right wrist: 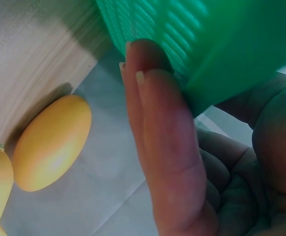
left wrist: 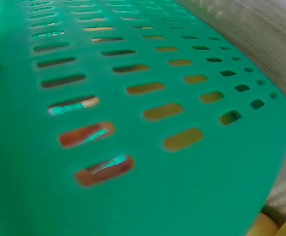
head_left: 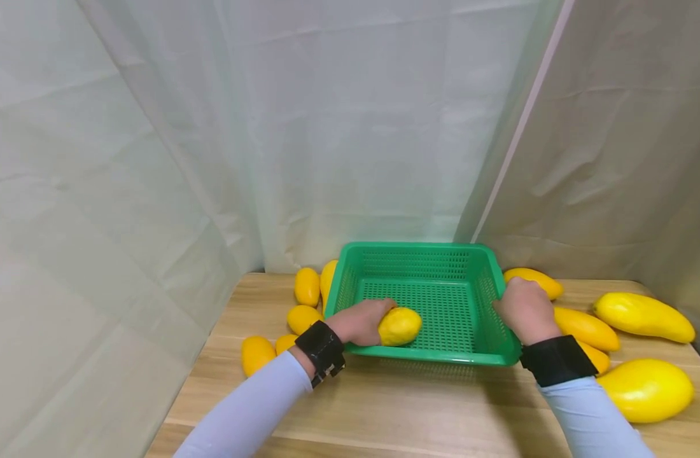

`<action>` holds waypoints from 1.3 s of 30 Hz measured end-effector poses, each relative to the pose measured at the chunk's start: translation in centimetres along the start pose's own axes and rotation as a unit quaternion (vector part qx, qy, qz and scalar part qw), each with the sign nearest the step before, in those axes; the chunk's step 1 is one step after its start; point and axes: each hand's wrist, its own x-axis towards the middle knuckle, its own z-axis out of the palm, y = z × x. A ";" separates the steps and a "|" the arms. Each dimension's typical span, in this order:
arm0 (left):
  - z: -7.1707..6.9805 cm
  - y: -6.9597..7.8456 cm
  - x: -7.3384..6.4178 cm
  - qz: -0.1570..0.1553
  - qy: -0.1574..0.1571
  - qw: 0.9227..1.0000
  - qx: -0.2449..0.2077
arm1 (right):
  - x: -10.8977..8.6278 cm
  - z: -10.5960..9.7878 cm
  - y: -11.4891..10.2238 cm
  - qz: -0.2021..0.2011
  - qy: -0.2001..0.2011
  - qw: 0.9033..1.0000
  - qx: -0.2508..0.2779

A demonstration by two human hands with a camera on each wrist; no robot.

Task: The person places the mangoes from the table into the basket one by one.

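Observation:
A green plastic basket point(head_left: 441, 251) with slotted walls stands in the middle of the wooden table. My left hand point(head_left: 361, 321) reaches over its front left corner and holds a lumpy yellow fruit point(head_left: 401, 326) inside. In the left wrist view the basket wall point(left wrist: 133, 196) hides most of this hand; bits of skin and yellow show through the slots. My right hand point(head_left: 527, 308) grips the basket's right rim. In the right wrist view its fingers point(right wrist: 170, 132) lie against the outer wall, with the thumb on the other side.
Smaller yellow fruits point(head_left: 308, 286) lie left of the basket, several together. On the right are longer yellow fruits point(head_left: 644, 316) and a large oval one point(head_left: 648, 390) near the right forearm. Pale sheeting point(head_left: 373, 140) hangs behind the table point(head_left: 350, 413).

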 end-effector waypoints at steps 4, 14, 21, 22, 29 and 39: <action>0.0 0.1 0.2 -0.008 -0.013 1.000 0.006 | 0.0 0.0 -0.1 -0.002 0.003 1.000 -0.004; -0.3 0.2 -0.4 -0.033 -0.050 0.998 0.003 | -0.3 0.0 -0.1 -0.006 0.004 1.000 0.004; -0.8 0.0 -1.1 -0.071 -0.055 0.996 -0.018 | -0.3 0.0 -0.2 0.007 -0.001 1.000 0.004; -1.0 -0.1 -1.2 -0.073 -0.053 0.996 -0.022 | -0.3 0.0 -0.2 0.008 -0.001 1.000 0.003; -3.2 -0.9 -1.8 -0.040 -0.002 0.997 -0.062 | -0.1 0.1 -0.1 0.009 -0.002 1.000 -0.001; -6.4 -4.2 -2.6 -0.110 0.229 0.953 -0.168 | 0.2 0.3 0.1 0.001 0.006 1.000 -0.003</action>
